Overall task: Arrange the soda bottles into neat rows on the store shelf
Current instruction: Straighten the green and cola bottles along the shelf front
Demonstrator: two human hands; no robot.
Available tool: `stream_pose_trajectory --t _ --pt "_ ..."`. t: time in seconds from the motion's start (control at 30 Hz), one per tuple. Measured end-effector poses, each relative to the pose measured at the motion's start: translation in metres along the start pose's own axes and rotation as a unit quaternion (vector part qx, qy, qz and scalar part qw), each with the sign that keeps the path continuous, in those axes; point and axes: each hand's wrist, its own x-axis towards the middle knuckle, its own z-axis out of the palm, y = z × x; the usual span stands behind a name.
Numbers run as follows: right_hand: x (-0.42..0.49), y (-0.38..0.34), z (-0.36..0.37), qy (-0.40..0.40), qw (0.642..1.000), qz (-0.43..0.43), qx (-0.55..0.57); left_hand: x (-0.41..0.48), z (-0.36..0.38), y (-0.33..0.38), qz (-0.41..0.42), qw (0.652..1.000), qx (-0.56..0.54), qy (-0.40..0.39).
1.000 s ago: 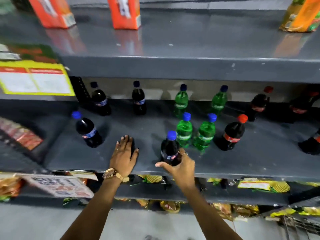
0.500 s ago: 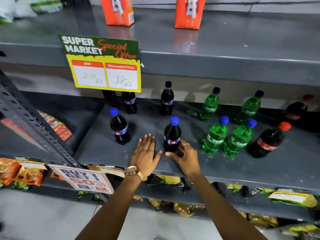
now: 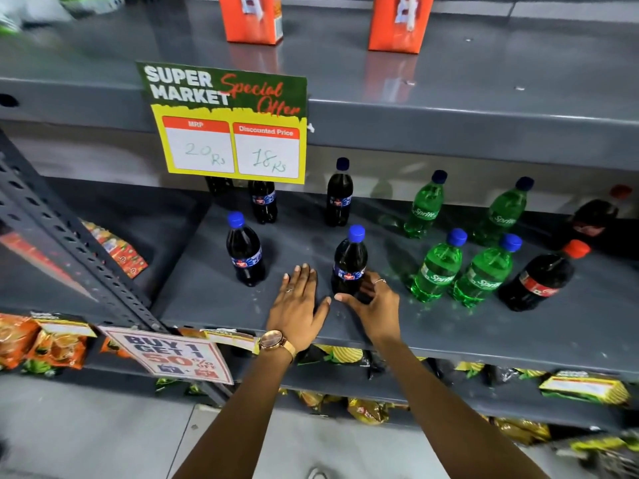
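The job looks partly done. On the grey shelf point(image 3: 449, 326) the right hand point(image 3: 377, 305) has its grip wrapped loosely round the base of a dark blue-capped bottle point(image 3: 349, 261) standing near the front edge, thumb at its 7 o'clock and ringed fingers point(image 3: 375, 281) at its 4 o'clock. The left hand point(image 3: 297, 305) lies flat and released on the shelf just beside that bottle, at its 8 o'clock, grasping nothing. A second dark blue-capped bottle point(image 3: 244, 254) stands at 9 o'clock from the held one, and two more point(image 3: 339, 197) stand toward the back at 12 and 11 o'clock, so the cola rows are forming but loosely spaced. The green bottles point(image 3: 437, 271) at 3 o'clock sit two in front, two behind, fairly tidy. The red-capped bottles point(image 3: 543, 274) further along at 3 o'clock lean and seem unsorted
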Motion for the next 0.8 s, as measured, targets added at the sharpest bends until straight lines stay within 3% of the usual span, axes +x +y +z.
stream_pose_trajectory --t 0.17,0.27,0.33,0.37,0.43,0.5,0.53,0.63,0.73,0.8 --pt "-0.004 -0.006 -0.008 -0.041 0.998 0.012 0.042 -0.003 -0.01 0.008 -0.009 0.998 -0.054 0.01" --pt "-0.018 -0.002 -0.028 -0.022 0.994 0.051 0.092 -0.026 -0.02 0.031 -0.037 0.979 -0.141 0.141" --pt "-0.036 0.01 -0.051 0.044 0.989 0.07 0.121 -0.047 -0.021 0.067 -0.007 0.957 -0.181 0.226" --pt "-0.046 0.019 -0.065 0.091 0.984 0.074 0.135 -0.057 -0.019 0.09 0.027 0.949 -0.21 0.232" --pt "-0.059 0.038 -0.104 0.196 0.962 0.091 0.166 -0.069 -0.011 0.139 0.094 0.943 -0.269 0.17" --pt "-0.058 0.061 -0.148 0.267 0.943 0.111 0.166 -0.067 0.003 0.182 0.102 0.936 -0.326 0.083" --pt "-0.052 0.073 -0.167 0.282 0.939 0.125 0.149 -0.06 0.011 0.199 0.06 0.925 -0.373 0.042" --pt "-0.024 0.1 -0.216 0.296 0.939 0.156 0.074 -0.026 0.03 0.243 -0.113 0.847 -0.515 -0.067" --pt "0.009 0.112 -0.237 0.24 0.961 0.14 -0.017 0.002 0.045 0.276 -0.175 0.864 -0.47 -0.043" --pt "0.024 0.114 -0.243 0.186 0.976 0.114 -0.009 0.015 0.053 0.295 -0.21 0.88 -0.426 0.019"
